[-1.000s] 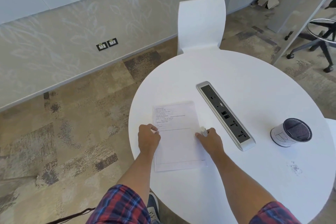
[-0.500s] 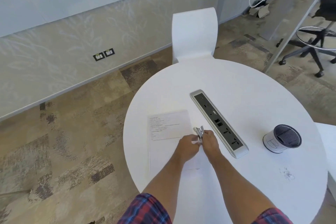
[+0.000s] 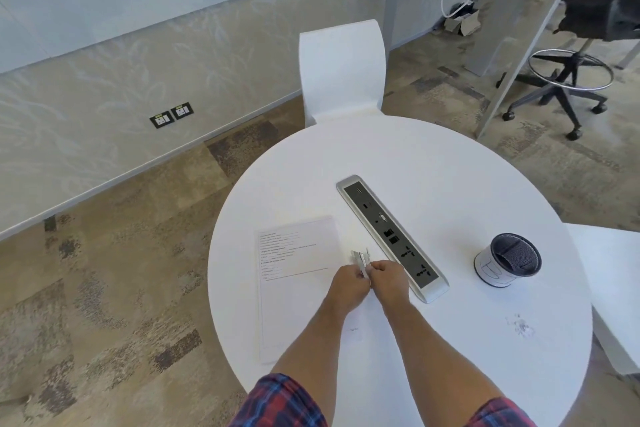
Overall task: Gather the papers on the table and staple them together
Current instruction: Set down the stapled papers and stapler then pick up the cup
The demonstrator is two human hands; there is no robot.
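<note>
A round white table (image 3: 433, 163) stands on patterned carpet, a white chair (image 3: 343, 73) behind it. The papers (image 3: 298, 274) lie flat at its left side, their near right corner hidden under the forearm. Above their right edge, the left hand (image 3: 346, 288) and right hand (image 3: 389, 279) meet, both gripping a small silvery stapler (image 3: 361, 259), blurred and mostly hidden by the fingers. A socket strip (image 3: 391, 236) lies just beside them; a cup (image 3: 507, 263) stands well apart.
</note>
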